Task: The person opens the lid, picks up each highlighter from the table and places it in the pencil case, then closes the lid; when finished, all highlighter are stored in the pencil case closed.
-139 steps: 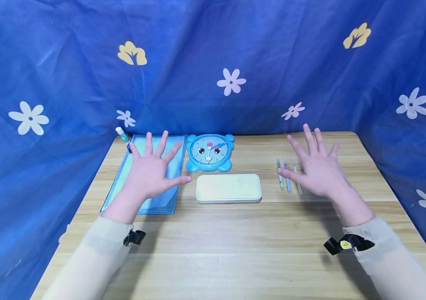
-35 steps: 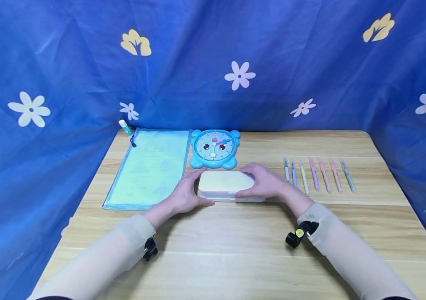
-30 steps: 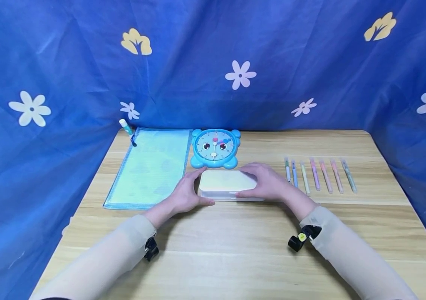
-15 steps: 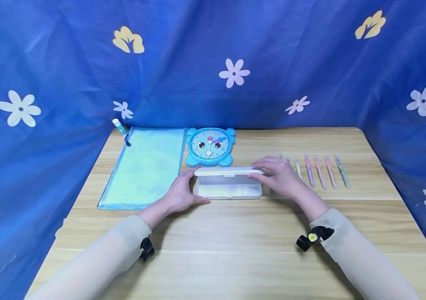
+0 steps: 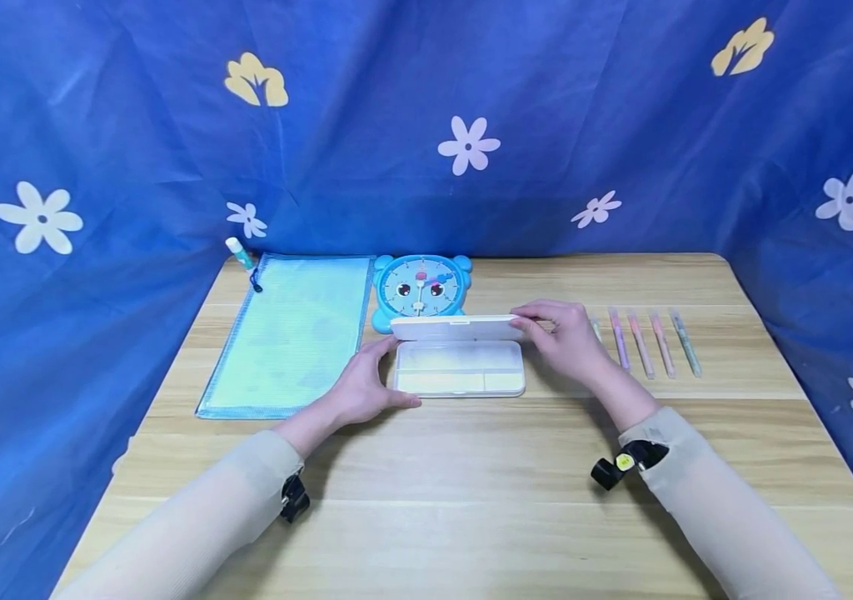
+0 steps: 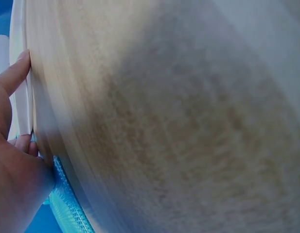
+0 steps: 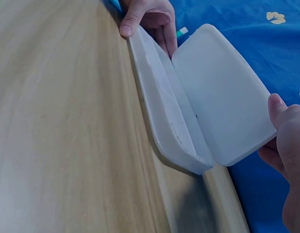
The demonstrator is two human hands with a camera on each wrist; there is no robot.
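A white pencil case (image 5: 460, 382) lies on the table with its lid (image 5: 456, 328) raised and tilted back on the hinge. Inside, the tray shows thin dividers and no pens. My left hand (image 5: 357, 390) grips the case's left end, thumb at the front edge and fingers behind. The lid's right end is pinched between the thumb and fingers of my right hand (image 5: 565, 340). In the right wrist view the lid (image 7: 222, 97) stands up from the base, with the right hand (image 7: 291, 136) at its edge. Only the case's front edge shows in the left wrist view, beside the left hand (image 6: 13, 160).
Behind the lid is a blue toy clock (image 5: 421, 287), its lower part covered. A blue mesh zip folder (image 5: 291, 333) lies at left, with a glue stick (image 5: 241, 252) by its corner. Several coloured pens (image 5: 641, 346) lie in a row at right, some hidden by the right hand.
Both hands first hovered spread over the table, then came to the closed case. The right hand has lifted the lid up and back, while the left hand keeps its hold.
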